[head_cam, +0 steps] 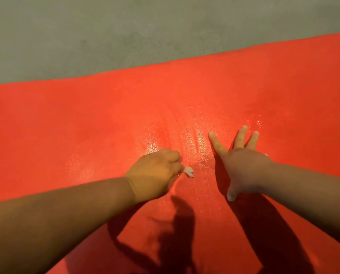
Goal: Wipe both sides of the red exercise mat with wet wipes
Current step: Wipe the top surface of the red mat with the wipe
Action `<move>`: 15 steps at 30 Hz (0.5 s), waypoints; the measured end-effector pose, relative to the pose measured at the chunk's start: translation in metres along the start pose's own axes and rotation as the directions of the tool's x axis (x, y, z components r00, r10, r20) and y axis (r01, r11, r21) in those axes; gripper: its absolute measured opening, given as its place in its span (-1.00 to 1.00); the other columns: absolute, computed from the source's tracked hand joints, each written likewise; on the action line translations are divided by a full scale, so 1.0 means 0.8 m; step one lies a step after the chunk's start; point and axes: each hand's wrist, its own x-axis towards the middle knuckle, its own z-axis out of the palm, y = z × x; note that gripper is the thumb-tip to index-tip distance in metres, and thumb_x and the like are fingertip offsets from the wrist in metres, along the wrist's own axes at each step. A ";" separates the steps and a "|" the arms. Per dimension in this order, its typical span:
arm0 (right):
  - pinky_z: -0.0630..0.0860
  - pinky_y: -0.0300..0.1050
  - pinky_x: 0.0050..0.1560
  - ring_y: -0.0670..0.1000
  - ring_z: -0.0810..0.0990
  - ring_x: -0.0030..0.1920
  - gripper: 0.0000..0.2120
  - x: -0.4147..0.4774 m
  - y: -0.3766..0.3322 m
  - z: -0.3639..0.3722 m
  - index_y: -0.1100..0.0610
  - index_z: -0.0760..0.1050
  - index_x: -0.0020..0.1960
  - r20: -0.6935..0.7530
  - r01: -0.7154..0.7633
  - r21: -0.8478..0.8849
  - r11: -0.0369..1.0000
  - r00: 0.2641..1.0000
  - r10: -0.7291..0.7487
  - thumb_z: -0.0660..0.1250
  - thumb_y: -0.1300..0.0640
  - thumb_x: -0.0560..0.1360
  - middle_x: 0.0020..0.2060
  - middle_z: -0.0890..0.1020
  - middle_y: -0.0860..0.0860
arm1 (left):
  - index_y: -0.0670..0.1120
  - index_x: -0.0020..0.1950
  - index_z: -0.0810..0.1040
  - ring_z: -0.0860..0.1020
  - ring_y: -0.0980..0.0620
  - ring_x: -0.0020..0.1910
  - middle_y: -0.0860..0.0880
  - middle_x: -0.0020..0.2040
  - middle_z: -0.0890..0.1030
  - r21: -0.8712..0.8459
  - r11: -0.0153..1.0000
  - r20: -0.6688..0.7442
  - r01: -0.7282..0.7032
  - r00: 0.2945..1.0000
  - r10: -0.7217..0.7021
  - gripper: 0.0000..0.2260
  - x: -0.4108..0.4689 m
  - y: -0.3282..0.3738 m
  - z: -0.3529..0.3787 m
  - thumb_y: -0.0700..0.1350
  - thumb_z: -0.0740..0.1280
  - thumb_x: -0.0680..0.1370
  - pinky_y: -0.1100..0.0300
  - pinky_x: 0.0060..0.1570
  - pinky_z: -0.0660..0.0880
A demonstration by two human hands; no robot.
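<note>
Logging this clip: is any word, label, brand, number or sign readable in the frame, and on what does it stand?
None can be read. The red mat shows no print or logo, only a wet sheen. The little of the wipe that sticks out of the left hand is plain. The grey floor is unmarked.

The left grip (155,173) wears a thin, close-fitting glove (145,180) of a yellowish tan, smooth and plain. The glove ends at the wrist in a narrow cuff (131,189), which shows as a fine curved line across the arm. Behind the cuff the left forearm (56,220) is bare as far as the frame's edge. The right grip (244,171) is bare; its thumbnail (231,197) looks cut short, though slightly blurred. The right forearm (307,184) is likewise bare to the edge of the frame.
</note>
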 end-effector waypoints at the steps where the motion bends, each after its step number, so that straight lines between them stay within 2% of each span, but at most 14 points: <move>1: 0.28 0.45 0.25 0.56 -0.33 0.34 0.48 0.001 0.000 0.000 -0.20 -0.69 0.25 -0.002 -0.002 -0.001 1.000 1.000 0.002 0.64 -0.09 0.09 0.31 -0.49 0.44 | -0.06 -0.12 0.63 0.56 -0.12 -0.20 -0.06 -0.18 0.56 0.026 1.000 -0.010 -0.009 1.000 0.009 -0.75 0.004 -0.013 -0.007 -0.07 0.16 0.54 0.10 -0.31 0.52; 3: 0.27 0.44 0.26 0.56 -0.33 0.34 0.47 0.004 0.001 0.001 -0.20 -0.69 0.23 -0.003 -0.006 0.001 1.000 1.000 0.006 0.64 -0.08 0.09 0.30 -0.50 0.44 | -0.08 -0.08 0.65 0.56 -0.18 -0.13 -0.11 -0.15 0.55 0.083 0.984 -0.165 0.156 0.976 -0.141 -0.83 0.040 -0.057 -0.029 -0.12 0.25 0.55 0.07 -0.22 0.47; 5: 0.26 0.44 0.27 0.57 -0.33 0.33 0.48 0.004 0.001 0.001 -0.21 -0.70 0.20 -0.006 -0.003 0.007 1.000 1.000 0.003 0.65 -0.08 0.07 0.29 -0.50 0.45 | -0.14 0.00 0.65 0.52 -0.22 -0.04 -0.17 -0.09 0.54 0.101 0.928 -0.297 0.359 0.901 -0.316 -0.84 0.074 -0.107 -0.050 -0.14 0.29 0.56 0.02 -0.09 0.37; 7: 0.26 0.44 0.27 0.58 -0.32 0.33 0.49 0.003 0.000 0.001 -0.22 -0.71 0.18 -0.008 -0.005 -0.001 1.000 1.000 0.005 0.65 -0.11 0.05 0.29 -0.50 0.45 | -0.17 0.00 0.65 0.50 -0.24 -0.04 -0.19 -0.11 0.53 0.069 0.895 -0.350 0.440 0.851 -0.391 -0.80 0.080 -0.114 -0.047 -0.13 0.27 0.56 -0.01 -0.09 0.36; 8: 0.27 0.44 0.26 0.58 -0.32 0.33 0.49 0.003 0.001 0.001 -0.23 -0.71 0.18 -0.007 -0.008 -0.005 1.000 1.000 0.008 0.65 -0.12 0.05 0.29 -0.49 0.46 | -0.17 -0.03 0.65 0.50 -0.23 -0.08 -0.17 -0.14 0.53 0.067 0.900 -0.348 0.431 0.855 -0.383 -0.78 0.069 -0.098 -0.036 -0.11 0.24 0.56 -0.01 -0.12 0.38; 10: 0.28 0.45 0.25 0.57 -0.33 0.33 0.48 0.002 0.002 0.000 -0.23 -0.70 0.20 -0.008 -0.006 -0.009 1.000 1.000 0.006 0.64 -0.11 0.06 0.29 -0.50 0.45 | -0.13 -0.09 0.64 0.51 -0.18 -0.16 -0.11 -0.19 0.53 0.015 0.955 -0.276 0.295 0.920 -0.279 -0.76 0.031 -0.045 -0.011 -0.07 0.21 0.55 0.00 -0.20 0.44; 12: 0.29 0.46 0.23 0.56 -0.34 0.33 0.48 0.001 0.002 -0.002 -0.24 -0.68 0.23 -0.005 -0.010 0.011 1.000 1.000 0.010 0.65 -0.09 0.07 0.29 -0.51 0.43 | -0.10 -0.11 0.63 0.52 -0.11 -0.21 -0.07 -0.18 0.55 -0.027 0.998 -0.112 0.053 0.992 -0.055 -0.80 -0.011 -0.003 0.005 -0.10 0.23 0.54 0.06 -0.20 0.43; 13: 0.29 0.46 0.23 0.56 -0.34 0.34 0.48 0.001 0.002 -0.002 -0.24 -0.67 0.24 -0.008 -0.008 0.016 1.000 1.000 0.009 0.65 -0.09 0.07 0.29 -0.52 0.43 | -0.08 -0.10 0.63 0.52 -0.08 -0.22 -0.04 -0.18 0.56 -0.025 0.999 -0.033 -0.037 0.999 0.037 -0.82 -0.022 0.000 0.003 -0.10 0.24 0.53 0.11 -0.19 0.39; 14: 0.29 0.47 0.22 0.56 -0.34 0.34 0.48 0.003 0.003 -0.001 -0.24 -0.67 0.26 -0.015 -0.001 0.010 1.000 1.000 0.001 0.65 -0.09 0.07 0.29 -0.52 0.42 | -0.06 -0.09 0.64 0.52 -0.06 -0.21 -0.03 -0.18 0.56 0.004 0.997 -0.002 -0.080 0.997 0.080 -0.84 -0.022 -0.010 -0.002 -0.10 0.25 0.53 0.13 -0.19 0.36; 15: 0.29 0.47 0.21 0.56 -0.34 0.33 0.49 0.005 0.004 0.001 -0.24 -0.66 0.27 -0.025 0.006 0.002 1.000 1.000 -0.006 0.65 -0.10 0.06 0.30 -0.52 0.42 | -0.04 -0.07 0.65 0.52 -0.07 -0.19 -0.03 -0.18 0.55 0.045 0.998 -0.028 -0.049 0.998 0.051 -0.85 -0.012 -0.029 -0.010 -0.10 0.27 0.53 0.13 -0.19 0.37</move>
